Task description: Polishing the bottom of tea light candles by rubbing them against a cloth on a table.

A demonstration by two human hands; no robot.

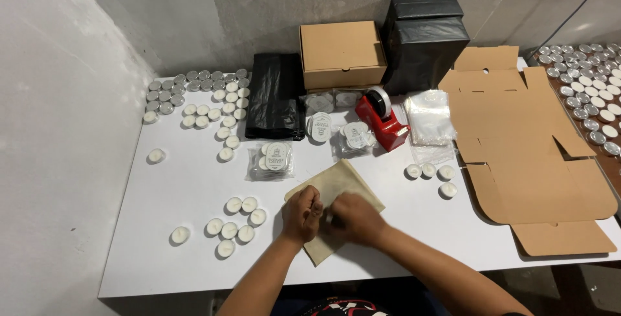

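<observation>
Head view: both hands, left hand and right hand, pinch the beige cloth pouch.

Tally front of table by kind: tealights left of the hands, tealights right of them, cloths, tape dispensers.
Front-left tealights, stray included: 8
Right tealights: 4
Beige cloth: 1
Red tape dispenser: 1
Total: 14

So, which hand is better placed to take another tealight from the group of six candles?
Probably the left hand. It rests on the beige cloth, right beside the six tealights. The right hand lies farther away and would have to cross over the left.
</observation>
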